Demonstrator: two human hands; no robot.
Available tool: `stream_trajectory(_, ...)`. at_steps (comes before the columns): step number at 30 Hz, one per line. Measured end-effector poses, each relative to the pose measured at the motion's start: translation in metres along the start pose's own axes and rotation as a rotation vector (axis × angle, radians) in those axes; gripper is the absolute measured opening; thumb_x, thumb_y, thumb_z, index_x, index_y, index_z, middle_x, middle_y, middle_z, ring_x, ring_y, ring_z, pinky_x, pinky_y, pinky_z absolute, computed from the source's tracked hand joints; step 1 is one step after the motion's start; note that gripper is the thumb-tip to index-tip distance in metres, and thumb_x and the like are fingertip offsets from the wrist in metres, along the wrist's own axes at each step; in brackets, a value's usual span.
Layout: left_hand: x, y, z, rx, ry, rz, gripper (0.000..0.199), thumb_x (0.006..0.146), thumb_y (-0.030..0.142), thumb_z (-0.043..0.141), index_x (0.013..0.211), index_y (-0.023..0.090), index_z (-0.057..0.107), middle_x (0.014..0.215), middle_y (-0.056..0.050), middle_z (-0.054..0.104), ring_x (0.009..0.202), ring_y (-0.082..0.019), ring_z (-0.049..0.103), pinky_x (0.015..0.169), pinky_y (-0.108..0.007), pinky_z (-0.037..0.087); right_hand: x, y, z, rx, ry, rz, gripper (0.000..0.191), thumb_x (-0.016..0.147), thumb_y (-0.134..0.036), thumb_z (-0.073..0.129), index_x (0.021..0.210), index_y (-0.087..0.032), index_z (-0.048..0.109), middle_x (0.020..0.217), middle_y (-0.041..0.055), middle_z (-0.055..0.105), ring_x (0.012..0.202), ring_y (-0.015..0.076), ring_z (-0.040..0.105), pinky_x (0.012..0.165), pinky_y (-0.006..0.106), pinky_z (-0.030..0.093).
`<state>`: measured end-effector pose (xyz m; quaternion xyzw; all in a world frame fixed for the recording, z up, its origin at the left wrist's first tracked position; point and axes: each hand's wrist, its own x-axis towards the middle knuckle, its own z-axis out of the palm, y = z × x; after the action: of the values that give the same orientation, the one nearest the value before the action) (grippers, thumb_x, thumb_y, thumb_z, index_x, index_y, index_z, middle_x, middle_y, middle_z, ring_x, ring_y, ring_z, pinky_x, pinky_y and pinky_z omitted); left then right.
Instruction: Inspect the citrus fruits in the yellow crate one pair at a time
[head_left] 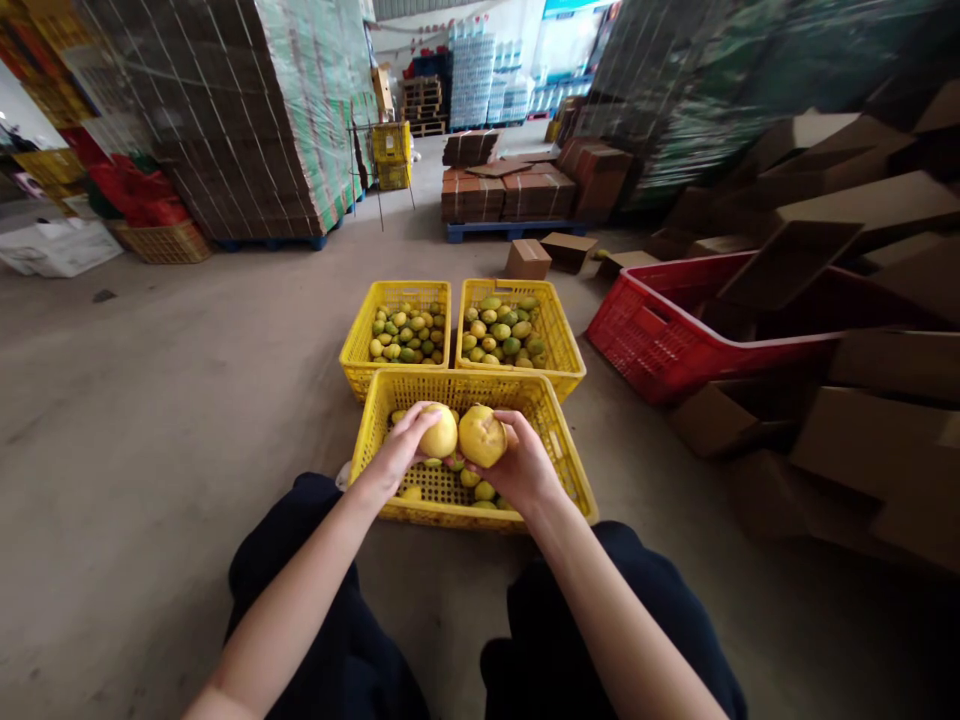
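My left hand (397,455) is closed around a round yellow lemon-like fruit (440,434), its thumb over the top. In my right hand (525,462) is a second lemon-like fruit (481,438), larger and with a brownish, dented patch on its skin. Both are held side by side above the near yellow crate (577,480). Below them, several yellow and greenish fruits (484,490) lie on the perforated crate bottom, partly hidden by my hands.
Two more yellow crates, the left one (352,352) and the right one (568,350), hold yellow-green fruit behind the near crate. To the right, a red crate (652,340) stands among cardboard boxes (877,430). Wrapped stacks (217,120) and a loaded blue pallet (487,232) stand farther back.
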<state>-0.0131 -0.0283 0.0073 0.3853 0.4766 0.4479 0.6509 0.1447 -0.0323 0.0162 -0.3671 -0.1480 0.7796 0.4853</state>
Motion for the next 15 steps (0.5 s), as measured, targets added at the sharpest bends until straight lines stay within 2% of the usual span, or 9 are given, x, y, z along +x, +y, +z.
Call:
stream_trajectory(6, -0.006, 0.008, 0.001, 0.24, -0.067, 0.34, 0.031, 0.072, 0.031, 0.071, 0.102, 0.024, 0.065, 0.106, -0.003, 0.063, 0.097, -0.018, 0.059, 0.083, -0.024, 0.048, 0.002, 0.007, 0.001, -0.153, 0.026, -0.315, 0.017, 0.067, -0.031, 0.064, 0.08, -0.02, 0.069, 0.076, -0.0014, 0.065, 0.067, 0.0144, 0.056, 0.057, 0.023, 0.043)
stream_trajectory(8, -0.007, 0.008, 0.0, 0.282, -0.093, 0.402, 0.034, 0.071, 0.03, 0.073, 0.104, 0.024, 0.065, 0.112, -0.003, 0.063, 0.103, -0.019, 0.059, 0.09, -0.027, 0.046, 0.003, 0.01, 0.0, -0.25, 0.035, -0.419, 0.017, 0.068, -0.034, 0.065, 0.079, -0.021, 0.071, 0.08, -0.0013, 0.066, 0.073, 0.0147, 0.055, 0.061, 0.023, 0.043)
stream_trajectory(11, -0.008, 0.007, 0.0, 0.273, -0.128, 0.403, 0.038, 0.072, 0.03, 0.074, 0.108, 0.024, 0.063, 0.116, -0.005, 0.063, 0.109, -0.021, 0.058, 0.095, -0.029, 0.045, 0.005, 0.013, -0.003, -0.302, 0.054, -0.482, 0.018, 0.069, -0.037, 0.066, 0.078, -0.022, 0.071, 0.082, -0.0014, 0.066, 0.077, 0.0156, 0.056, 0.064, 0.024, 0.043)
stream_trajectory(15, -0.009, 0.01, 0.003, 0.09, -0.088, 0.287, 0.044, 0.07, 0.03, 0.075, 0.108, 0.022, 0.056, 0.114, -0.008, 0.065, 0.101, -0.02, 0.061, 0.088, -0.031, 0.049, 0.007, 0.017, -0.004, -0.208, 0.082, -0.422, 0.023, 0.068, -0.042, 0.067, 0.076, -0.02, 0.068, 0.073, -0.0005, 0.066, 0.068, 0.0165, 0.059, 0.058, 0.026, 0.046)
